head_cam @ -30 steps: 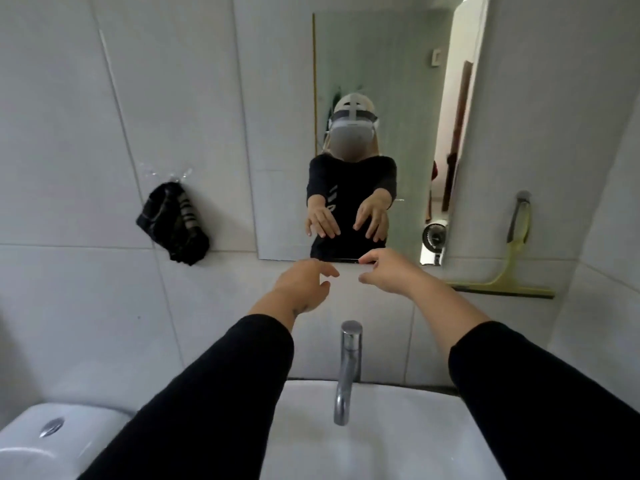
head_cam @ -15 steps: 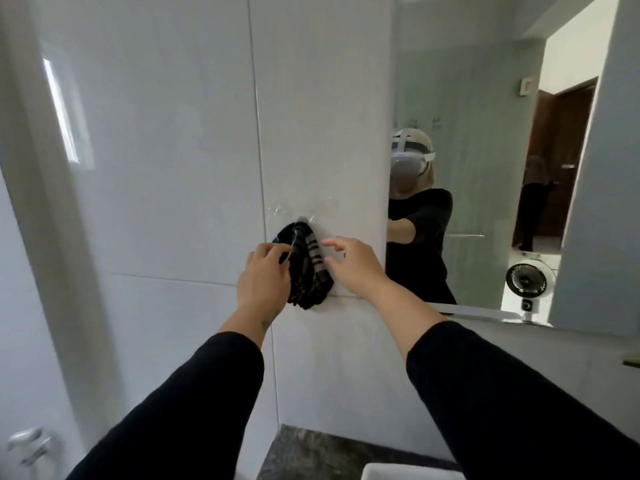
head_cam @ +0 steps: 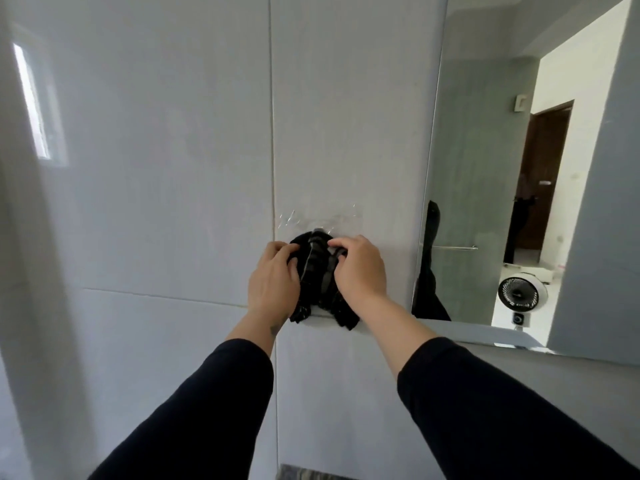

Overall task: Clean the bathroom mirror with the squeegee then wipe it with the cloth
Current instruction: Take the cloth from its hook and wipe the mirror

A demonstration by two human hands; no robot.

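Two hands meet on the cloth [head_cam: 317, 271] in the head view, a dark bundle with pale stripes hanging against the white tiled wall [head_cam: 173, 168] just left of the mirror [head_cam: 485, 168]. The left hand [head_cam: 275, 284] has its grip curled into the cloth's left side, fingertips sunk in the fabric near the top. The right hand [head_cam: 360, 268] holds the right side the same way, fingers bent over the upper folds. Between the two hands a striped fold shows, and the cloth's lower ends hang out below both wrists. Above the bundle a clear plastic hook patch [head_cam: 320, 220] sticks to the tile, its small hook just touching the top of the cloth. A vertical grout line [head_cam: 272, 133] runs down the wall beside the left hand. Black sleeves cover both forearms. The mirror's left edge stands near the right hand, apart from it; its glass reflects a small white fan [head_cam: 522, 294] on the floor, a dark doorway [head_cam: 540, 181] and a wall switch [head_cam: 520, 103]. At the bottom edge a strip of dark mottled desk [head_cam: 301, 472] shows. The squeegee is out of sight.
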